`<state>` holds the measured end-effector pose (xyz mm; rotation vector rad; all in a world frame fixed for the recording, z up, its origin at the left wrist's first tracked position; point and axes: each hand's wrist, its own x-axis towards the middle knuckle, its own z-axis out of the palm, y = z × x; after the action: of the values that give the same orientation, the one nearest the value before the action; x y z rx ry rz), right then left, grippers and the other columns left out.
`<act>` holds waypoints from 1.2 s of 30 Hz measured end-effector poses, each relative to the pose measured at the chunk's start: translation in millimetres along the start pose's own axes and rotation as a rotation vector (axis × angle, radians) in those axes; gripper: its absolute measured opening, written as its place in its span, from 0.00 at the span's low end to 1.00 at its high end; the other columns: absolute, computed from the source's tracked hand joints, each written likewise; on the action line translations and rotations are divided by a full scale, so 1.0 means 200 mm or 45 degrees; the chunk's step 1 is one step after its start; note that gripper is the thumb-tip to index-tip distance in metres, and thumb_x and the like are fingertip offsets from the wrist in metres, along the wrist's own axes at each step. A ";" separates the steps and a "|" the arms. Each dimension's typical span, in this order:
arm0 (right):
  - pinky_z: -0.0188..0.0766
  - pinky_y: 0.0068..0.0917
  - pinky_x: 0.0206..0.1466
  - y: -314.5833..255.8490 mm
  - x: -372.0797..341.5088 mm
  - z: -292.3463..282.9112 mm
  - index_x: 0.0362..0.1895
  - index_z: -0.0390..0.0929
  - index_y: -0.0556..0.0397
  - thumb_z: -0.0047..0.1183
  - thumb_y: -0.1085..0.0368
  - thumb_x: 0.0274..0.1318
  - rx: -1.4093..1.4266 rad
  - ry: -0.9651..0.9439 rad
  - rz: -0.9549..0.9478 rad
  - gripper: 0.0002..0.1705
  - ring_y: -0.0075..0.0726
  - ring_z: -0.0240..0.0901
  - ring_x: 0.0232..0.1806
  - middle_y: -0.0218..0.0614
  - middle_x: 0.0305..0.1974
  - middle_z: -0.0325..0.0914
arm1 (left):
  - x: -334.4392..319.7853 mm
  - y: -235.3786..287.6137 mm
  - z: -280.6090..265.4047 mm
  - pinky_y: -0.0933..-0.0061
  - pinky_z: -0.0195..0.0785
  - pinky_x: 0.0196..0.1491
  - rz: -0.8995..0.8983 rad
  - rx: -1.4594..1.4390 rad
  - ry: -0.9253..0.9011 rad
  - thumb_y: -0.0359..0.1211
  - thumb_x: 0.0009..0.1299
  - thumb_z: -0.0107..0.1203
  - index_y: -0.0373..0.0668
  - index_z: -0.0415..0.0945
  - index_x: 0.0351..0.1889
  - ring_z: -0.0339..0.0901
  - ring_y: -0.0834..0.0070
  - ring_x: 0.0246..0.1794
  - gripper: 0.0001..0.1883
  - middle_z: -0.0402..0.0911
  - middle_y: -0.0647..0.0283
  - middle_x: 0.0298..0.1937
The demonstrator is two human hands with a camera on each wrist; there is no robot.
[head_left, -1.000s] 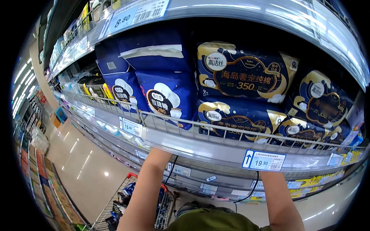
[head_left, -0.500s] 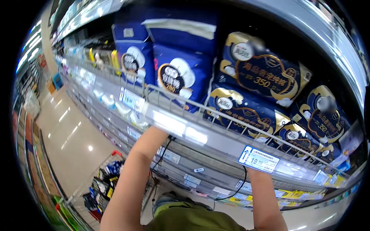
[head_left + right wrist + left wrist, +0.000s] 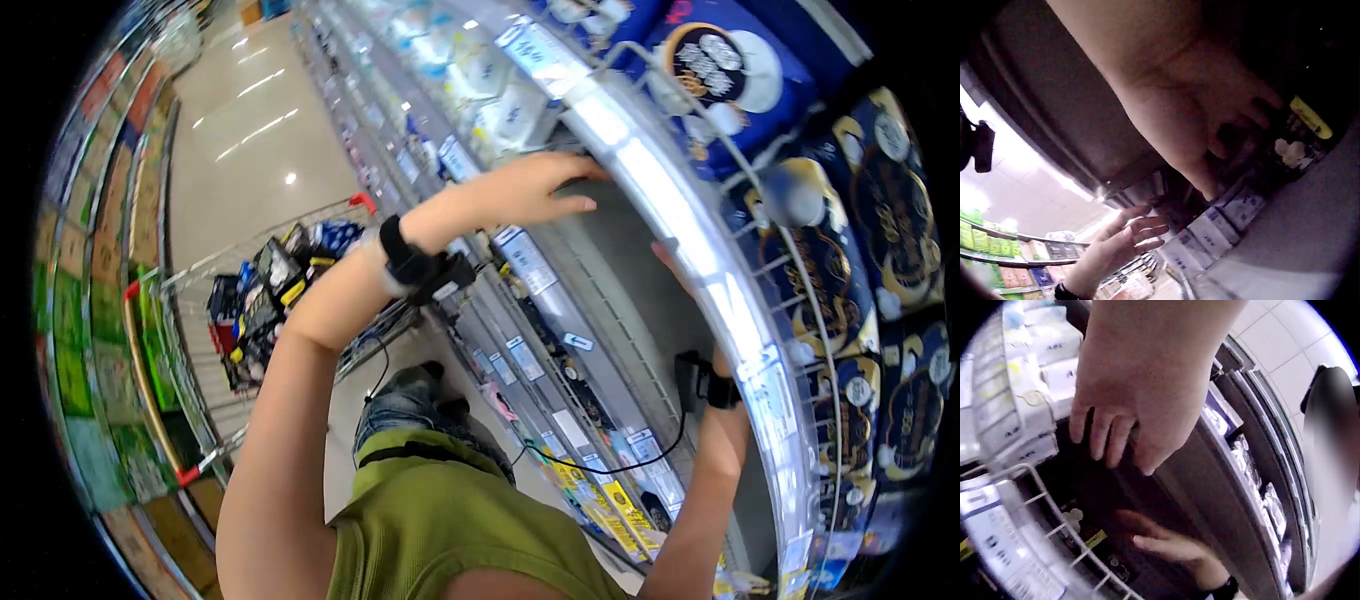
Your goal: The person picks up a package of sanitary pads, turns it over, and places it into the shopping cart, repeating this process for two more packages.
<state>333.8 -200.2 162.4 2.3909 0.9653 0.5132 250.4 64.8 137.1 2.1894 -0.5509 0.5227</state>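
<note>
My left hand (image 3: pixel 545 190) reaches in over a lower shelf, its fingers loosely bent and holding nothing. White packs (image 3: pixel 1054 344) stand in rows beside it. In the head view, the shelf above mostly hides my right hand (image 3: pixel 1191 119); only its fingertips show past the edge. The right wrist view has it deep in the dark shelf space, fingers spread and slightly bent, nothing in its grasp. Close to those fingertips is a dark pack (image 3: pixel 1294 153) with a yellow label and a pale flower-like print. Several white packs (image 3: pixel 1210 234) lie below the right thumb.
A shelf edge with a wire rail (image 3: pixel 760 240) runs above the right forearm, with dark blue packs (image 3: pixel 825 260) behind it. A shopping cart (image 3: pixel 205 385) holding several packs stands at left. A black cable (image 3: pixel 600 470) hangs between the wrists.
The head view has turned down and left, so the shelf now slants steeply. My left hand, hidden under the shelf before, has come into view; the right forearm is still partly covered.
</note>
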 end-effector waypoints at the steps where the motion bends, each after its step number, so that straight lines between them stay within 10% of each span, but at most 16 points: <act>1: 0.58 0.26 0.47 -0.02 0.02 0.01 0.46 0.64 0.55 0.47 0.50 0.45 -0.385 0.003 -0.192 0.28 0.39 0.60 0.48 0.45 0.42 0.67 | -0.12 0.04 0.00 0.72 0.58 0.47 0.004 -0.087 0.065 0.33 0.58 0.48 0.38 0.66 0.43 0.66 0.65 0.45 0.16 0.69 0.54 0.43; 6: 0.44 0.32 0.58 -0.25 -0.01 -0.32 0.54 0.54 0.48 0.48 0.67 0.42 1.167 -0.093 -0.475 0.31 0.45 0.41 0.60 0.43 0.59 0.43 | -0.92 0.02 0.12 0.74 0.60 0.43 -0.679 -0.331 0.192 0.30 0.59 0.46 0.38 0.68 0.40 0.69 0.73 0.41 0.11 0.72 0.60 0.40; 12: 0.51 0.36 0.54 -0.35 -0.13 -0.48 0.51 0.58 0.51 0.49 0.66 0.40 1.096 -0.502 -0.656 0.28 0.54 0.49 0.54 0.47 0.56 0.47 | -1.68 -0.02 0.10 0.67 0.62 0.37 -1.355 0.441 -0.369 0.35 0.56 0.49 0.41 0.67 0.39 0.69 0.60 0.35 0.14 0.71 0.54 0.35; 24: 0.57 0.31 0.49 -1.40 0.18 -0.18 0.49 0.59 0.56 0.45 0.57 0.46 1.560 -0.688 -1.072 0.26 0.48 0.60 0.47 0.49 0.45 0.62 | -2.24 -0.44 -0.02 0.63 0.61 0.41 -1.761 0.241 -0.203 0.41 0.55 0.49 0.39 0.64 0.44 0.67 0.56 0.41 0.22 0.70 0.50 0.39; 26: 0.58 0.30 0.49 -1.74 0.28 -0.12 0.48 0.59 0.57 0.44 0.56 0.48 1.634 -0.670 -0.996 0.25 0.45 0.61 0.48 0.47 0.46 0.63 | -2.30 -0.52 -0.05 0.67 0.61 0.42 -1.647 0.198 -0.041 0.41 0.55 0.51 0.37 0.63 0.45 0.68 0.57 0.41 0.23 0.70 0.49 0.39; 30: 0.62 0.25 0.45 -2.31 0.39 -0.07 0.50 0.58 0.49 0.41 0.53 0.50 2.353 -1.760 -0.465 0.24 0.31 0.65 0.43 0.36 0.44 0.66 | -2.30 -0.58 -0.19 0.69 0.58 0.46 -1.669 0.137 0.261 0.39 0.55 0.51 0.37 0.59 0.49 0.65 0.58 0.44 0.26 0.66 0.47 0.44; 36: 0.63 0.23 0.42 -2.88 0.40 -0.10 0.48 0.59 0.49 0.41 0.55 0.51 2.531 -1.792 -0.174 0.21 0.28 0.66 0.41 0.35 0.42 0.67 | -2.50 -0.67 -0.34 0.74 0.62 0.37 -1.666 0.004 1.211 0.31 0.54 0.50 0.38 0.65 0.43 0.70 0.69 0.33 0.18 0.71 0.54 0.36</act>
<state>72.9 220.2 -144.4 2.4683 0.7467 -2.9640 -100.0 302.9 -169.4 1.5493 1.2805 0.6729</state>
